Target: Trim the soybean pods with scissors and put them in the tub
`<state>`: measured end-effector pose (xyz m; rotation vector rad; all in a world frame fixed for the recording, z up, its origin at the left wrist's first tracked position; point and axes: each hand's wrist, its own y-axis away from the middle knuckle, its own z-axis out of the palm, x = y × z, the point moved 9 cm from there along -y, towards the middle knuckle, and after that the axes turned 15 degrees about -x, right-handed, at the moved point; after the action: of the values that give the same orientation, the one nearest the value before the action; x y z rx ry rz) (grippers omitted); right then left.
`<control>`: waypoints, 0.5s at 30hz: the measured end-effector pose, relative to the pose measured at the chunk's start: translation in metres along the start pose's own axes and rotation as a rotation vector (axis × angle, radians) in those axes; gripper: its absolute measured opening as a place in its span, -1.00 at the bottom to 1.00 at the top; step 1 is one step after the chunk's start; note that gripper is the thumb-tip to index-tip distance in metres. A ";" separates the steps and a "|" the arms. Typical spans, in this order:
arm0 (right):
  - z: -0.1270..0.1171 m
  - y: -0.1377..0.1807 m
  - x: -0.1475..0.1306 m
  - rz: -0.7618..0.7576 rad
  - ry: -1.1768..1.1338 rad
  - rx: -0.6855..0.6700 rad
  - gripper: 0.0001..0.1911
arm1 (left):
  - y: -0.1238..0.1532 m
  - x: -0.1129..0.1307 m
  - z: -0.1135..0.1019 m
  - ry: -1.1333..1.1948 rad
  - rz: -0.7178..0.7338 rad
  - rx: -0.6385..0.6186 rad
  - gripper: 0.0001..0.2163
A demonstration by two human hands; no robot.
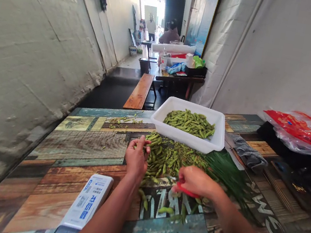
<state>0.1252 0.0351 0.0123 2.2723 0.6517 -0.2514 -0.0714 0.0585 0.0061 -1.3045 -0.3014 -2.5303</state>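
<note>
My left hand (137, 156) is over the table with its fingers curled round a few green edamame pods (154, 138), whose ends stick out past the fingertips. Closed round the red handle of a pair of scissors (189, 190), my right hand (197, 180) is lower and to the right; the blades are hard to make out. Between and beyond the hands spreads a heap of edamame pods and small clipped bits (172, 155). Behind it stands a white plastic tub (214, 143) holding many pods (189, 122). Several loose pods (165, 210) lie nearer me.
On the wood-patterned table (78, 143), a white boxed device (88, 201) lies by my left forearm. Long green leaves (228, 173), a grey cloth (247, 151) and red-printed plastic packs (303, 130) are at right. Beyond are a bench (140, 91), a cluttered table and two people.
</note>
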 end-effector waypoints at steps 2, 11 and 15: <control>-0.016 0.005 0.019 0.036 -0.079 0.101 -0.61 | 0.000 -0.003 0.005 -0.069 -0.014 -0.057 -0.55; -0.042 0.008 0.053 0.195 -0.107 0.383 -0.62 | 0.024 -0.006 0.046 -1.177 0.051 -0.424 -0.89; -0.042 0.005 0.054 0.221 -0.104 0.410 -0.61 | 0.031 -0.023 0.048 -1.399 0.060 -0.418 -0.92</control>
<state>0.1729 0.0827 0.0254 2.6758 0.3085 -0.4229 -0.0118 0.0475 0.0162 -2.9525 0.0415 -1.2122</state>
